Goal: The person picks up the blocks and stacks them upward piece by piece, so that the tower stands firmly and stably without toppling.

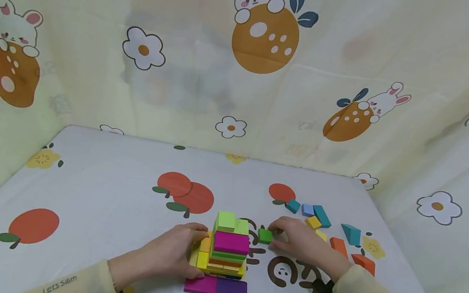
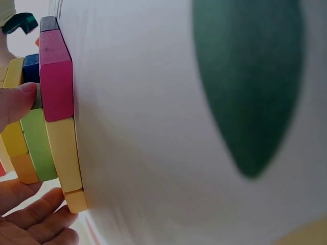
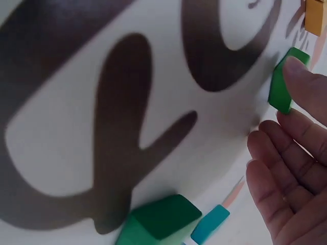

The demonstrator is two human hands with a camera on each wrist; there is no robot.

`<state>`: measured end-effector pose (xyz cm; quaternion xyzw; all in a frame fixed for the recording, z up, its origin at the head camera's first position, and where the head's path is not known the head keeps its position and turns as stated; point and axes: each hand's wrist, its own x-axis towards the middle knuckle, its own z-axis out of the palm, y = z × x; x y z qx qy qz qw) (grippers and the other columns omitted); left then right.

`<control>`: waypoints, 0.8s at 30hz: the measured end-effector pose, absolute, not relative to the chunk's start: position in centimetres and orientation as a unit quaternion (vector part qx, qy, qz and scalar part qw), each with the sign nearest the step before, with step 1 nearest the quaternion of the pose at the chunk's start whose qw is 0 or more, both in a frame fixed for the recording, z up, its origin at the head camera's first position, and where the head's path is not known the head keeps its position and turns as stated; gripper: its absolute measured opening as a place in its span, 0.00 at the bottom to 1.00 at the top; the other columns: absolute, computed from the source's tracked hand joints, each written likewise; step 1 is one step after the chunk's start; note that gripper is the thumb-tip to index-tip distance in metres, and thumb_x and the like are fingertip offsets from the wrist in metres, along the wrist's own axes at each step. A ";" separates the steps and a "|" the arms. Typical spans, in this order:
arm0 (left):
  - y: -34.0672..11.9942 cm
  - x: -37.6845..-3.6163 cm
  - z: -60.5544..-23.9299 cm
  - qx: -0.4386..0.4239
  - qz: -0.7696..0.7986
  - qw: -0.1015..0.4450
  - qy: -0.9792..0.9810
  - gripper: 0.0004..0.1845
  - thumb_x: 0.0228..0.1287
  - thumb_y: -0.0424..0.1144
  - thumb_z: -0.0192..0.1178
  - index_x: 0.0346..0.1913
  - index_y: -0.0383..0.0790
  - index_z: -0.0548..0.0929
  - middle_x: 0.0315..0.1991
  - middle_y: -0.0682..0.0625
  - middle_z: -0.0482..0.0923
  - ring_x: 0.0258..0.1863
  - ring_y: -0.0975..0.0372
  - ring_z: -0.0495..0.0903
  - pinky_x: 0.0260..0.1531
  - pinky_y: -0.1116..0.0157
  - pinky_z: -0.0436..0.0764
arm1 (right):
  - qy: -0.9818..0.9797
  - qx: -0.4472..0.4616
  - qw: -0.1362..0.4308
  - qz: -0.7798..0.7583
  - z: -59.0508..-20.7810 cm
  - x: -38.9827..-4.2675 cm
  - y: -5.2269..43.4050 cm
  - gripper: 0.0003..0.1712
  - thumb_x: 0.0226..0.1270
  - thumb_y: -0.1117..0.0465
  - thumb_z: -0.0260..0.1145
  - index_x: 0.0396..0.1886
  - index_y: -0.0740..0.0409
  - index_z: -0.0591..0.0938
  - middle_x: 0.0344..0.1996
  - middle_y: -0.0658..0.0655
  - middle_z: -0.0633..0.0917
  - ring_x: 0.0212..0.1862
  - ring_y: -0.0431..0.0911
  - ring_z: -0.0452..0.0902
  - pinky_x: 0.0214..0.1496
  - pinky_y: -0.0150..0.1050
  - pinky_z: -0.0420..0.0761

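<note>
Fingers and thumb of the right hand [image 1: 299,240] pinch a small green block [image 1: 265,236] at its edge, with little gap between thumb and forefinger; the other fingers curl loosely below. The left hand [image 1: 171,250] is spread about as wide as the block stack [image 1: 231,242], holding it with the thumb on the near side and fingers on the far side.

The stack stands upright on the tablecloth [image 1: 105,191]: 2 lime blocks on top, a broad magenta block beneath, then thin green, orange and yellow layers. A magenta slab [image 1: 200,284] and a purple slab [image 1: 232,289] lie end to end along its near side. The green block (smooth and plain-sided) is just right of the stack, apart from it.

Beyond the right hand lie loose blocks, among them a teal wedge [image 1: 351,234], a light blue block [image 1: 307,210] and 2 orange blocks [image 1: 363,265].

The right hand partly covers a pale yellow block [image 1: 321,235]. The left hand hides much of the stack's left side, and the left wrist view cuts off its upper layers.
</note>
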<state>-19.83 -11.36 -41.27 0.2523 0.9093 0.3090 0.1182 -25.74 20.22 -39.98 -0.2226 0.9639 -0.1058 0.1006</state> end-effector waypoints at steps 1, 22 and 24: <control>-11.4 -19.8 -41.3 0.253 0.309 0.118 0.909 0.41 0.46 0.48 0.81 0.62 0.31 0.81 0.65 0.39 0.78 0.64 0.45 0.77 0.63 0.48 0.81 | 0.965 -0.221 0.097 -0.106 -40.1 -25.7 20.3 0.20 0.58 0.57 0.79 0.50 0.58 0.87 0.44 0.51 0.88 0.45 0.44 0.82 0.53 0.46 0.87; -11.4 -19.8 -41.4 0.258 0.310 0.117 0.908 0.40 0.46 0.48 0.81 0.62 0.30 0.81 0.65 0.39 0.78 0.64 0.45 0.77 0.63 0.48 0.80 | 0.949 -0.265 0.007 -0.172 -37.3 -25.2 20.3 0.16 0.64 0.56 0.75 0.49 0.56 0.86 0.43 0.52 0.88 0.46 0.47 0.84 0.47 0.45 0.87; -11.4 -19.8 -41.4 0.258 0.311 0.116 0.908 0.40 0.46 0.47 0.81 0.62 0.30 0.81 0.65 0.39 0.78 0.64 0.45 0.77 0.64 0.48 0.80 | 0.934 -0.301 -0.034 -0.189 -35.9 -24.9 19.9 0.15 0.64 0.58 0.74 0.48 0.55 0.85 0.43 0.51 0.88 0.45 0.46 0.84 0.47 0.45 0.87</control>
